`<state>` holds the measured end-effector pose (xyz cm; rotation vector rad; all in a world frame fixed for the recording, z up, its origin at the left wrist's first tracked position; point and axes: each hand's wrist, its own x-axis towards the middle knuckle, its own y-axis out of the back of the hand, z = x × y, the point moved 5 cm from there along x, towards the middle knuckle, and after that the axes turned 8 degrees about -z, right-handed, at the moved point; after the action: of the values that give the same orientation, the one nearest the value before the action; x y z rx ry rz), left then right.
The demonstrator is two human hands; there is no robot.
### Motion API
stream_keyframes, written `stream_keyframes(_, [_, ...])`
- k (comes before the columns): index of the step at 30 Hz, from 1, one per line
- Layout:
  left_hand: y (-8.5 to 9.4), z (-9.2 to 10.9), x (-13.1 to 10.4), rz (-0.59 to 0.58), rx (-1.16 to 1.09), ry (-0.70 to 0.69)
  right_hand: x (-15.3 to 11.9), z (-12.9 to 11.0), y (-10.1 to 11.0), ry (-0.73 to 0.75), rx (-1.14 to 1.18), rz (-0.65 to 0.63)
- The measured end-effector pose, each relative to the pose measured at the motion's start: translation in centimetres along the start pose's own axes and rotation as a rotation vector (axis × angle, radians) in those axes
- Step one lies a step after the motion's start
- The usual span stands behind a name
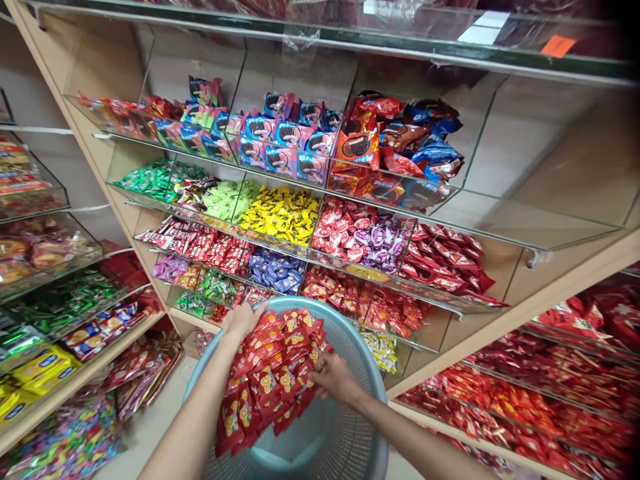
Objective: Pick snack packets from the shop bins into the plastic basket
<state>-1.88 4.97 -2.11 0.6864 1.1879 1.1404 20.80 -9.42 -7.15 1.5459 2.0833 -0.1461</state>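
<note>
A bunch of red candy packets [273, 373] printed with orange fruit slices is over the left half of a teal plastic basket [357, 327] with mesh sides. My left hand [243, 321] is closed at the bunch's upper left edge, right by the basket's far rim; its fingertips are partly hidden. On the other side, my right hand [334, 378] pinches the bunch's right edge with thumb and curled fingers. The basket's bottom shows below and to the right of the packets.
Ahead stands a wooden shelf unit with glass-fronted bins: blue and pink cookie packs [283, 133], yellow candies [283, 213], purple candies [383, 237] and red packets [330, 287]. More stocked shelves flank me on both sides. A bag of colourful sweets [65, 437] lies at lower left.
</note>
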Motion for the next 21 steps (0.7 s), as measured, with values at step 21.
stream_keyframes(21, [0.0,-0.1,0.2,0.017,-0.009,0.006,11.2,-6.0,12.7,0.047,0.139,0.388])
